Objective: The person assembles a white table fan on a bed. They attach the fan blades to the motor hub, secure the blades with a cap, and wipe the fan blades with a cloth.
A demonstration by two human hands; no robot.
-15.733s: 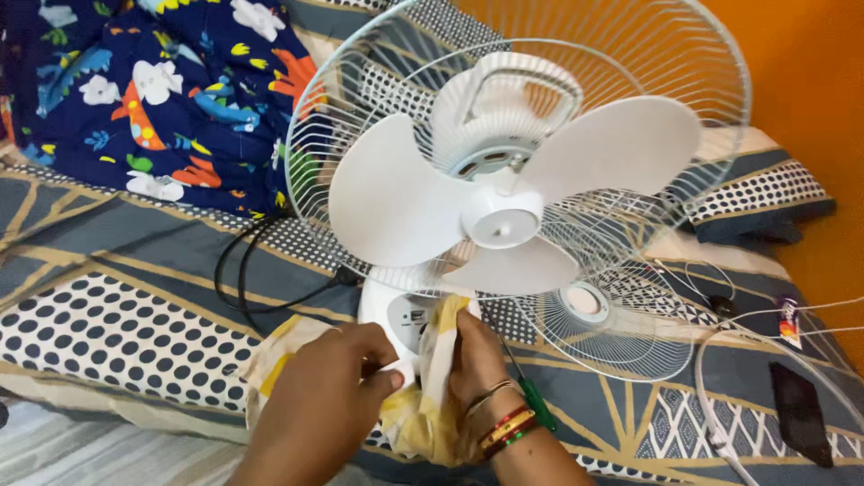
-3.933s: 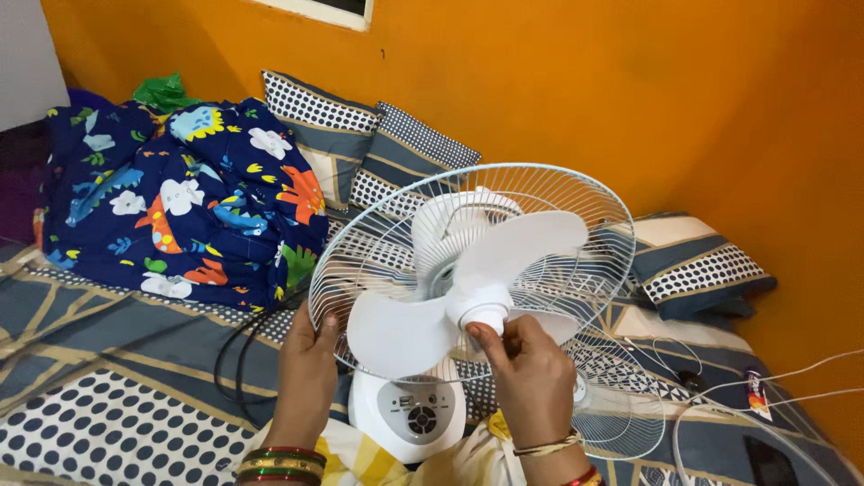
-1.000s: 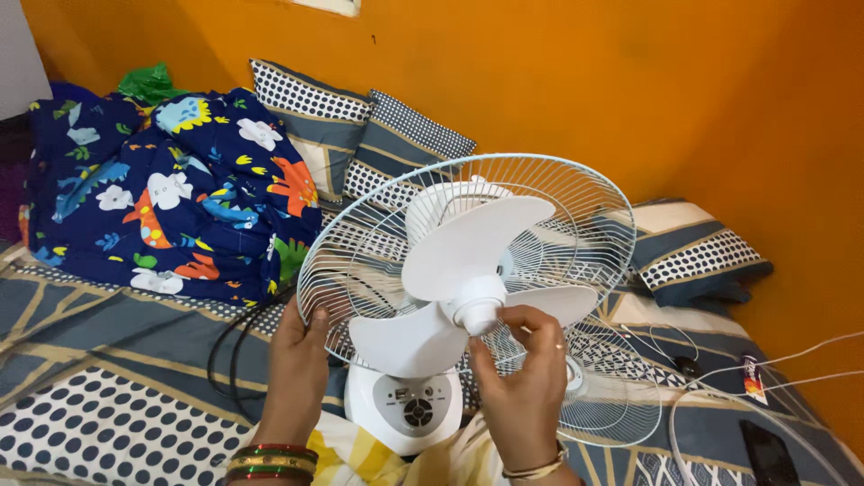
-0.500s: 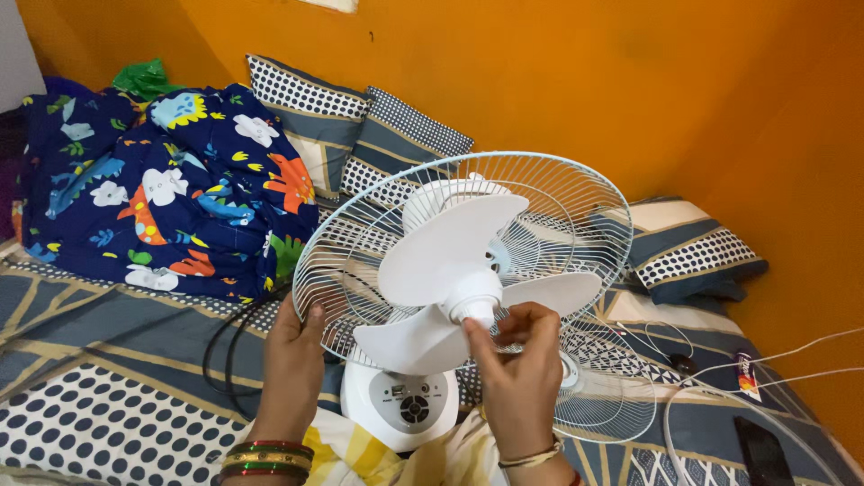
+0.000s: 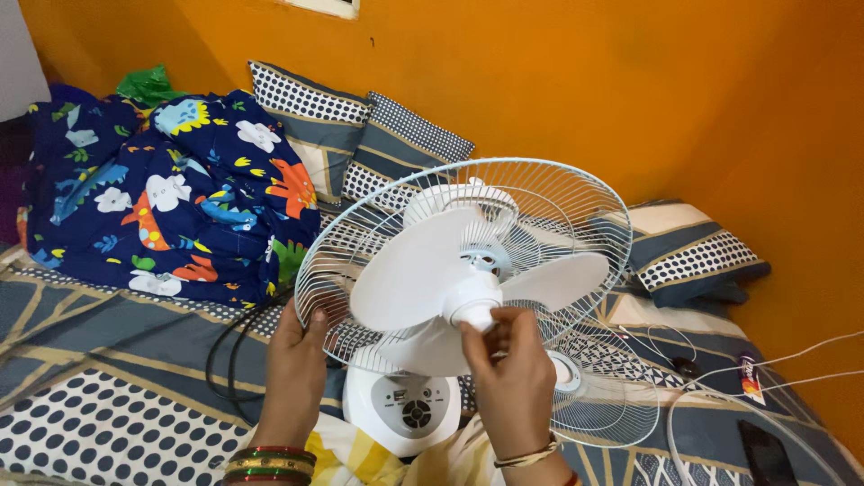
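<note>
A: Where is the hub (image 5: 472,304)?
B: At the blade (image 5: 423,279) centre, axis pointing toward the person, directly above the right hand (image 5: 513,387); its fingertips (image 5: 486,328) pinch the hub.
A: The left hand (image 5: 292,373)?
B: Fingers closed on the rear grille (image 5: 360,225) rim.
</note>
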